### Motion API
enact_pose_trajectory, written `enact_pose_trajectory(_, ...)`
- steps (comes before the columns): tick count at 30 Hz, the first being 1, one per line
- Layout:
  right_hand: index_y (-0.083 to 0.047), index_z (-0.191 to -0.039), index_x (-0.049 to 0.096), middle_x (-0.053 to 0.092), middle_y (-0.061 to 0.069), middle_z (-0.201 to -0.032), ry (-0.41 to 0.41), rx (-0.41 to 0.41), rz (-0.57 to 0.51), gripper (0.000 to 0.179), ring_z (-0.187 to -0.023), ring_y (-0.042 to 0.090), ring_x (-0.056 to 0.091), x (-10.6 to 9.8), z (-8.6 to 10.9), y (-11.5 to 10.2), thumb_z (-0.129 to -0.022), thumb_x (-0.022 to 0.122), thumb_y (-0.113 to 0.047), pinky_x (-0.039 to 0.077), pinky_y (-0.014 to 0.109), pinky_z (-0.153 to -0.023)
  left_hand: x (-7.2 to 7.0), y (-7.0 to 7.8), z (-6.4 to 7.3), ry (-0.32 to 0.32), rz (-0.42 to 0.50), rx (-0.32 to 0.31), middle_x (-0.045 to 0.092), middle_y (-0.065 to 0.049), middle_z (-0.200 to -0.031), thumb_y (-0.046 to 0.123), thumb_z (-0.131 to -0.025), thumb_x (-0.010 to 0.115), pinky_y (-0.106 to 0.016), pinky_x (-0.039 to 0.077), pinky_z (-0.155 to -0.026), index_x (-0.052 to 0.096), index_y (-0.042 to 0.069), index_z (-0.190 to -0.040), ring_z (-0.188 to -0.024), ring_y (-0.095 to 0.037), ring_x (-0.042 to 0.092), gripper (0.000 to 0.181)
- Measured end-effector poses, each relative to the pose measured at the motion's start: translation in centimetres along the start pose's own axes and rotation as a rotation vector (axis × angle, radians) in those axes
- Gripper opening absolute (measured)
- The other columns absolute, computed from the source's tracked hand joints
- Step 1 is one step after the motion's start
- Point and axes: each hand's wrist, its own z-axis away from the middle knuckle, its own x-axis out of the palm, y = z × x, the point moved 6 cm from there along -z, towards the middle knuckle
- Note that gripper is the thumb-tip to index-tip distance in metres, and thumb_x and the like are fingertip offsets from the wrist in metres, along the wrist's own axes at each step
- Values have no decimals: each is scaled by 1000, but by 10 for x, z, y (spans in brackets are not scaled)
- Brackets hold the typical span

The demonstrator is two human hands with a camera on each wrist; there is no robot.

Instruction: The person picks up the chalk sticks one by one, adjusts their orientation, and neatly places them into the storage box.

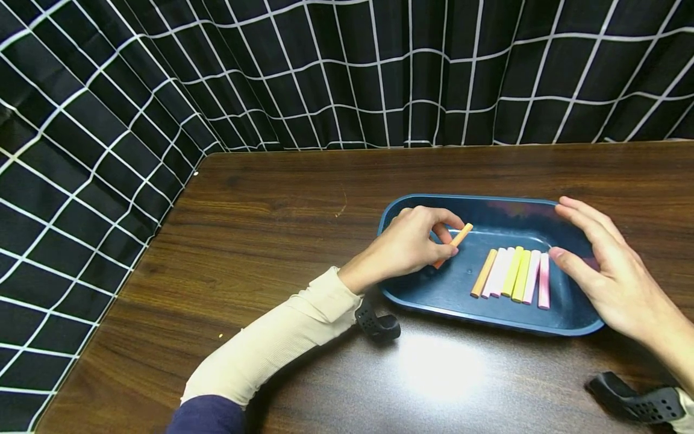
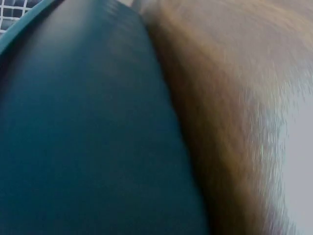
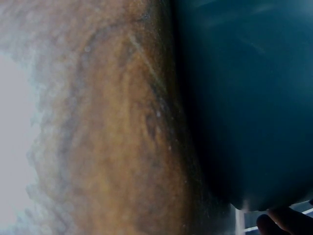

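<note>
In the head view, my left hand (image 1: pixel 414 244) pinches an orange chalk stick (image 1: pixel 461 234) between thumb and fingers, over the left part of a blue tray (image 1: pixel 434 310). The stick tilts up to the right, and the fingers hide part of it; a redder orange end shows below the thumb. Right of it, several chalk sticks lie side by side in the tray: an orange one (image 1: pixel 484 273), yellow ones (image 1: pixel 512 271) and pink ones (image 1: pixel 544 281). My right hand (image 1: pixel 612 277) is at the tray's right rim, fingers extended, holding nothing.
The tray stands on a dark brown wooden table (image 1: pixel 271 229). A black curtain with a white grid (image 1: pixel 352 72) hangs behind and to the left. Both wrist views show mostly the blurred tray side (image 2: pixel 88 137) and tabletop (image 3: pixel 117 147). Glare brightens the table before the tray.
</note>
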Motion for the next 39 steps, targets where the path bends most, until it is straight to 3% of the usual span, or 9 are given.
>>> enact_pose_trajectory(6, -5, -153, 33, 24, 17, -162, -3, 12, 2, 59, -152, 11, 15, 0, 1, 0, -98, 55, -6, 3, 20, -120, 14, 1, -5, -13, -48, -17, 71, 4, -84, 16, -89, 75, -13, 41, -56, 66, 12, -124, -60, 0, 60, 36)
enact_pose_trajectory(12, -3, -153, 32, 24, 20, -161, -9, 6, -1, 59, -153, 21, 15, -1, 0, -1, -98, 54, -5, 2, 24, -121, 21, 1, -8, -32, -32, -14, 72, 3, -81, 15, -89, 75, -11, 42, -59, 66, 10, -123, -56, 1, 60, 36)
enact_pose_trajectory(18, -2, -151, 35, 27, 20, -160, 5, -14, 4, 58, -151, 6, 17, -1, -1, -2, -96, 55, -4, 5, 13, -116, 27, 2, -8, -81, 10, -27, 71, 4, -77, 13, -89, 74, -10, 43, -63, 64, 9, -124, -53, 0, 62, 37)
enact_pose_trajectory(24, -1, -150, 36, 28, 20, -160, 16, -21, 6, 57, -149, 1, 17, -2, 0, -1, -96, 55, -4, 5, 11, -115, 33, 5, -7, -127, -39, -5, 68, 7, -72, 14, -91, 72, -11, 39, -59, 63, 10, -125, -54, 2, 59, 36)
enact_pose_trajectory(30, -1, -150, 36, 27, 20, -160, 14, -20, 4, 57, -149, 1, 17, -3, 1, -1, -97, 55, -4, 5, 12, -115, 36, 7, -8, -138, -21, 12, 69, 5, -73, 13, -91, 71, -12, 41, -51, 63, 9, -123, -53, 0, 60, 33)
enact_pose_trajectory(39, -1, -150, 36, 28, 20, -159, 22, -44, -15, 58, -149, 2, 18, -3, 1, 0, -96, 57, -2, 6, 11, -114, 39, 11, -9, -164, 10, 79, 73, 3, -84, 13, -93, 68, -11, 49, -56, 64, 10, -122, -57, 1, 62, 29)
